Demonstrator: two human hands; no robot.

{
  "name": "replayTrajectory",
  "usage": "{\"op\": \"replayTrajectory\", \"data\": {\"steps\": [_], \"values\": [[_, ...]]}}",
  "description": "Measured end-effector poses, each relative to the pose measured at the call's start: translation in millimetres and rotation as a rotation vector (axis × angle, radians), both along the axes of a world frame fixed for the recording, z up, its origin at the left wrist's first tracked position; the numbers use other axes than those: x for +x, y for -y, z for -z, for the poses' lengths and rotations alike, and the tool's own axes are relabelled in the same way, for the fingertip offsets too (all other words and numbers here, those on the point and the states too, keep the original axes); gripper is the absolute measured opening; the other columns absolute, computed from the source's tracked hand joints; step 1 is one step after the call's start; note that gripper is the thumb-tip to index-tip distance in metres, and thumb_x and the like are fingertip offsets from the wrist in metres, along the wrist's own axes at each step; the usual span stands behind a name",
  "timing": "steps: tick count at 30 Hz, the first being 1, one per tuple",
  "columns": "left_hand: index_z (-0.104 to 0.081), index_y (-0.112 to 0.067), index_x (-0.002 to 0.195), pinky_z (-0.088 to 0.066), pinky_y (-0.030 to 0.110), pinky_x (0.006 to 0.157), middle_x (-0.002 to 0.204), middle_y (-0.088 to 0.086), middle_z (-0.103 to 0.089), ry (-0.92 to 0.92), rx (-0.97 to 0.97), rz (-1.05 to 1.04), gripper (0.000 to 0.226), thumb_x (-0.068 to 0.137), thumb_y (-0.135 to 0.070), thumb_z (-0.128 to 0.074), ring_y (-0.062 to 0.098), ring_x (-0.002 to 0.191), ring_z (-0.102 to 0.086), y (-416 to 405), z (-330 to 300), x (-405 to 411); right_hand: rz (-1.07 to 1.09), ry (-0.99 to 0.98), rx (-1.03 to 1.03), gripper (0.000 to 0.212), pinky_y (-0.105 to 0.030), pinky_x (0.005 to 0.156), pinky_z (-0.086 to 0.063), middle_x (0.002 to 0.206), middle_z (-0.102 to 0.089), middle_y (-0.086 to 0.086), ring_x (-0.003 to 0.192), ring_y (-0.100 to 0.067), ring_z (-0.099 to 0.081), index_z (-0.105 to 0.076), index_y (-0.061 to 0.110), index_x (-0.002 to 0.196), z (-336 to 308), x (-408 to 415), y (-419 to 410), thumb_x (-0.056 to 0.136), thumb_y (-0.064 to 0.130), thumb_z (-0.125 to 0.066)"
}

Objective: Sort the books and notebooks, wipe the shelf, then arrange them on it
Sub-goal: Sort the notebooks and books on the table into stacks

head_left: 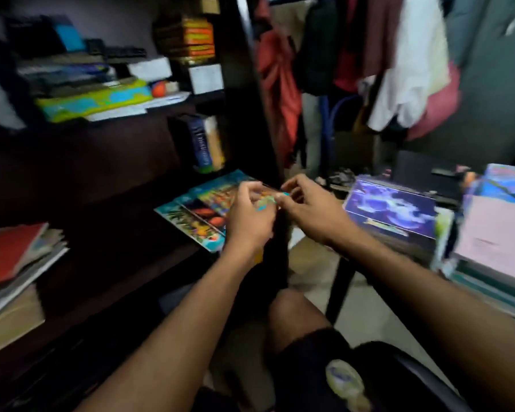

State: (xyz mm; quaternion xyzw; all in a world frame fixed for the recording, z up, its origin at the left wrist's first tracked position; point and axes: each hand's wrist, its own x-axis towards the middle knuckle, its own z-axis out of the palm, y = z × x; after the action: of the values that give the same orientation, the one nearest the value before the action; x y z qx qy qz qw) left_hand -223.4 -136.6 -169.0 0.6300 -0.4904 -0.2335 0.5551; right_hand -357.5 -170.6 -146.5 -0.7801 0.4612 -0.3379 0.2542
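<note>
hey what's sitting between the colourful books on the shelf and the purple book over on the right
In the head view, both hands: the left hand and right hand meet there, pinching a small blurred item, in front of the dark shelf upright.

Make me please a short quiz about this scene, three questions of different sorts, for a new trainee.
1. True or false: the thick blue book stands upright on the middle shelf.
2. Multiple choice: the colourful thin books lie A) on the floor, B) at the right end of the middle shelf, C) on the top shelf.
3. Short answer: where do the left hand and the right hand meet?

Key
1. True.
2. B.
3. Over the right edge of the colourful thin books, fingertips close together around something small; blur hides what it is.
</note>
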Motion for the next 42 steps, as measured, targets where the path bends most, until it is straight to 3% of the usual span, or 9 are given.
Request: {"op": "replayTrajectory", "data": {"steps": [4,11,15,18,23,30,35,39,42], "values": [[-0.046,-0.032,0.140,-0.030,0.053,0.117,0.149,0.011,-0.045,0.438,0.404,-0.320,0.063,0.087,-0.060,-0.063,0.033,0.141,-0.038,15.2,28.8,105.0,0.050,-0.362,0.056,0.059,-0.047,0.104,-0.043,0.132,-0.053,-0.016,0.124,-0.038,-0.051,-0.050,0.016,0.133,25.2,56.6,55.4,0.093,0.060,-0.055],[-0.019,-0.026,0.161,0.005,0.050,0.125,0.168,0.024,0.003,0.401,0.582,-0.289,0.079,0.098,-0.071,-0.031,0.040,0.155,0.002,40.5,70.3,146.3,0.176,-0.459,0.304,0.105,-0.049,0.108,-0.044,0.150,-0.034,-0.021,0.134,-0.040,-0.044,-0.037,0.008,0.147,54.8,85.8,142.1,0.076,0.080,-0.062],[-0.035,-0.034,0.150,-0.024,0.053,0.123,0.165,0.005,-0.016,0.115,0.274,-0.399,0.066,0.093,-0.051,-0.064,0.035,0.150,-0.022,67.0,73.1,147.7,0.209,-0.380,0.345,0.116,-0.043,0.102,-0.049,0.150,-0.036,-0.020,0.130,-0.037,-0.049,-0.036,0.006,0.146,61.0,96.7,151.8,0.065,0.079,-0.074],[-0.040,-0.041,0.124,-0.057,0.051,0.094,0.139,0.004,-0.041,-0.262,0.028,-0.549,0.065,0.077,-0.030,-0.084,0.029,0.119,-0.059,80.8,67.8,151.4,0.170,-0.258,0.512,0.116,-0.044,0.101,-0.051,0.143,-0.049,-0.015,0.123,-0.032,-0.055,-0.029,0.009,0.148,65.0,105.9,144.0,0.064,0.069,-0.083],[-0.033,-0.015,0.141,-0.063,0.053,0.061,0.103,0.015,-0.070,-0.809,0.065,-0.450,0.082,0.078,-0.012,-0.087,0.029,0.071,-0.076,77.4,49.1,156.9,0.087,-0.243,0.554,0.115,-0.045,0.100,-0.052,0.140,-0.052,-0.010,0.120,-0.028,-0.057,-0.026,0.015,0.147,63.2,118.4,120.2,0.064,0.071,-0.082],[-0.044,-0.021,0.120,-0.062,0.057,0.063,0.108,0.011,-0.073,-0.523,0.010,-0.340,0.052,0.085,-0.001,-0.078,0.028,0.080,-0.077,50.9,28.8,163.8,-0.052,-0.114,0.462,0.082,-0.037,0.085,-0.056,0.113,-0.060,0.005,0.100,-0.017,-0.064,-0.036,0.023,0.120,60.9,124.4,81.4,0.068,0.063,-0.085],[-0.031,-0.033,0.149,-0.046,0.031,0.107,0.153,-0.016,-0.043,-0.103,-0.278,-0.123,0.083,0.086,-0.013,-0.082,0.008,0.140,-0.044,23.3,-3.1,205.2,-0.050,0.191,0.310,0.066,-0.040,0.088,-0.057,0.106,-0.065,0.008,0.095,-0.013,-0.067,-0.037,0.023,0.113,46.6,145.6,73.9,0.075,0.046,-0.086],[-0.021,-0.034,0.156,-0.050,0.050,0.106,0.153,-0.002,-0.049,-0.113,-0.103,-0.129,0.119,0.065,-0.036,-0.097,0.021,0.135,-0.053,14.4,6.8,224.2,-0.115,0.161,0.239,0.069,-0.042,0.090,-0.056,0.110,-0.070,0.004,0.102,-0.019,-0.069,-0.033,0.025,0.111,33.1,157.4,81.1,0.074,0.039,-0.089],[-0.054,-0.013,0.137,-0.056,0.049,0.098,0.125,0.007,-0.072,-0.163,-0.109,-0.085,0.069,0.076,-0.009,-0.088,0.024,0.112,-0.070,7.6,35.9,213.9,-0.183,0.104,0.272,0.068,-0.037,0.093,-0.054,0.113,-0.070,0.007,0.106,-0.016,-0.068,-0.037,0.028,0.120,36.9,157.8,80.6,0.076,0.041,-0.087]]}}
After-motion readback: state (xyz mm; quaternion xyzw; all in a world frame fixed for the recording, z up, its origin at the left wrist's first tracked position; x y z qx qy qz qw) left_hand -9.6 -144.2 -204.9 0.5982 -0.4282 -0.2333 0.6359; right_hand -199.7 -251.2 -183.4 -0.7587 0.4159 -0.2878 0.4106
